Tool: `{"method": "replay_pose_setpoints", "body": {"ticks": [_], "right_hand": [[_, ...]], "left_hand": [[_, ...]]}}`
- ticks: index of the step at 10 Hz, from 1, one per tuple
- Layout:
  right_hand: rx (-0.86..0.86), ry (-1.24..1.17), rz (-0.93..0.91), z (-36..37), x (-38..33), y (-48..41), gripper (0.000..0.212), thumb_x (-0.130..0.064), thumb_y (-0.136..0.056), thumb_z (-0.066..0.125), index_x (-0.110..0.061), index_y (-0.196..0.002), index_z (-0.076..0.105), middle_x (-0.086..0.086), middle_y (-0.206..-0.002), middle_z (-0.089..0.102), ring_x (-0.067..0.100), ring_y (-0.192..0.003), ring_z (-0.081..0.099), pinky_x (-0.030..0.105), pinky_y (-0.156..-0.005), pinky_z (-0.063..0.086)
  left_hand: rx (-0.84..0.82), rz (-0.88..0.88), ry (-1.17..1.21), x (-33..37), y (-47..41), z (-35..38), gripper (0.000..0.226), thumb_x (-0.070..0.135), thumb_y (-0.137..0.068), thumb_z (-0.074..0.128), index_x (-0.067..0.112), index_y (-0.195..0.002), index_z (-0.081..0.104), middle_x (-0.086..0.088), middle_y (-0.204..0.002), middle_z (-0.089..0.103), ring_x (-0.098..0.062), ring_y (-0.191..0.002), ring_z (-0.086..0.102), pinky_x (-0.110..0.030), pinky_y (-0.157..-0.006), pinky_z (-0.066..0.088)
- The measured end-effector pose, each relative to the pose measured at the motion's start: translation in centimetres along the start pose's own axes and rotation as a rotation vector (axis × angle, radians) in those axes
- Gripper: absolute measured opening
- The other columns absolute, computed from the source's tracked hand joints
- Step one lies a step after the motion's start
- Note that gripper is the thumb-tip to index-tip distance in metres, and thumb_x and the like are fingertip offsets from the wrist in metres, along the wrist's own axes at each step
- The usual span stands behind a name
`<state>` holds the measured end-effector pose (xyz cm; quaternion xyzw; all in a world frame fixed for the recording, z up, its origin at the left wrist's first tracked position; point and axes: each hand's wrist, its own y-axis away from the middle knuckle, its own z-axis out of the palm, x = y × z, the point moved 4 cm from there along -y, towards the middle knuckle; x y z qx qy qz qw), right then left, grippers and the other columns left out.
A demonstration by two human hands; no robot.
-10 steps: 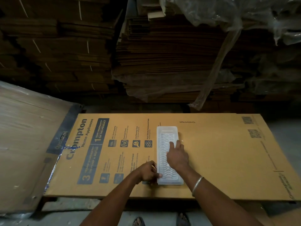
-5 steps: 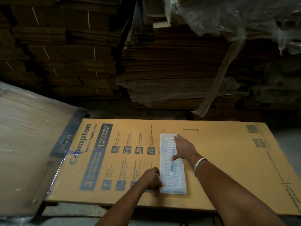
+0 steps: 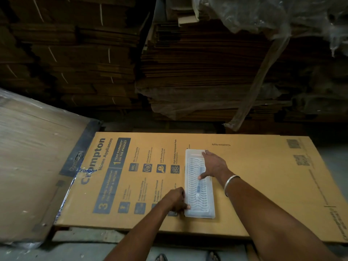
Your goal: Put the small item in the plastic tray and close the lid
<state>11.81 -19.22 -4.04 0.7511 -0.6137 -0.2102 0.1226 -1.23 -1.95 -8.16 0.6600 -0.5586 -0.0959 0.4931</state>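
Note:
A long clear plastic tray with a wavy ribbed lid lies lengthwise on a flat printed cardboard box. Its lid lies down flat over it. Through the lid a small bluish item shows dimly. My left hand grips the tray's near left corner, thumb on top of the lid. My right hand rests spread on the far right part of the lid, fingertips at the far edge and thumb pressing near the middle. A metal bangle circles my right wrist.
Tall stacks of flattened cartons stand behind the box, some under loose plastic sheeting. A wrapped cardboard bundle leans at the left. My sandalled feet show at the bottom edge, on the grey floor.
My right hand slid from the tray's near-middle to its far end, still on the lid. The left hand kept its hold on the near left corner. The view shifted slightly.

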Motion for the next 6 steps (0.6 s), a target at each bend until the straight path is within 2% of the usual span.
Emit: {"method": "replay_pose_setpoints", "body": {"ticks": [2, 3, 4, 5, 6], "right_hand": [[0.017, -0.002, -0.012, 0.3, -0.1, 0.5, 0.131, -0.057, -0.064, 0.089, -0.012, -0.161, 0.013, 0.005, -0.17, 0.012, 0.024, -0.154, 0.019, 0.041, -0.121, 0.027], [0.02, 0.009, -0.022, -0.1, -0.2, 0.9, 0.128, -0.058, -0.067, 0.087, -0.013, -0.161, 0.013, 0.005, -0.17, 0.011, 0.024, -0.155, 0.018, 0.043, -0.122, 0.025], [0.03, -0.03, -0.02, -0.2, 0.1, 1.0, 0.121, -0.063, -0.072, 0.08, -0.015, -0.161, 0.014, 0.004, -0.17, 0.012, 0.024, -0.154, 0.018, 0.043, -0.123, 0.021], [0.082, -0.05, -0.018, -0.5, 0.4, 1.7, 0.111, -0.066, -0.08, 0.071, -0.016, -0.161, 0.015, 0.003, -0.17, 0.012, 0.023, -0.155, 0.015, 0.04, -0.124, 0.016], [0.18, -0.068, -0.023, -0.5, 0.5, 1.5, 0.098, -0.067, -0.089, 0.059, -0.017, -0.161, 0.015, 0.003, -0.17, 0.011, 0.022, -0.156, 0.011, 0.039, -0.124, 0.012]], "left_hand": [[-0.011, -0.018, -0.027, 0.4, 0.2, -0.3, 0.053, 0.034, -0.08, 0.085, 0.014, -0.12, 0.056, -0.01, -0.127, 0.065, -0.029, -0.113, 0.064, -0.039, -0.086, 0.051], [-0.047, -0.029, -0.05, 0.8, 0.7, -1.1, 0.063, 0.038, -0.077, 0.087, 0.01, -0.125, 0.058, -0.012, -0.128, 0.067, -0.028, -0.111, 0.067, -0.042, -0.093, 0.058], [-0.033, -0.044, 0.003, 1.3, 0.5, -2.2, 0.057, 0.045, -0.079, 0.084, 0.005, -0.115, 0.064, -0.017, -0.118, 0.074, -0.032, -0.106, 0.075, -0.045, -0.092, 0.062], [0.059, 0.013, 0.034, 2.7, 1.0, -4.0, 0.044, 0.048, -0.089, 0.073, 0.011, -0.11, 0.06, -0.021, -0.112, 0.075, -0.034, -0.097, 0.078, -0.046, -0.087, 0.063], [0.175, 0.094, 0.002, 4.2, 1.4, -5.7, 0.045, 0.05, -0.1, 0.054, 0.007, -0.108, 0.064, -0.022, -0.106, 0.075, -0.036, -0.1, 0.075, -0.039, -0.083, 0.056]]}}
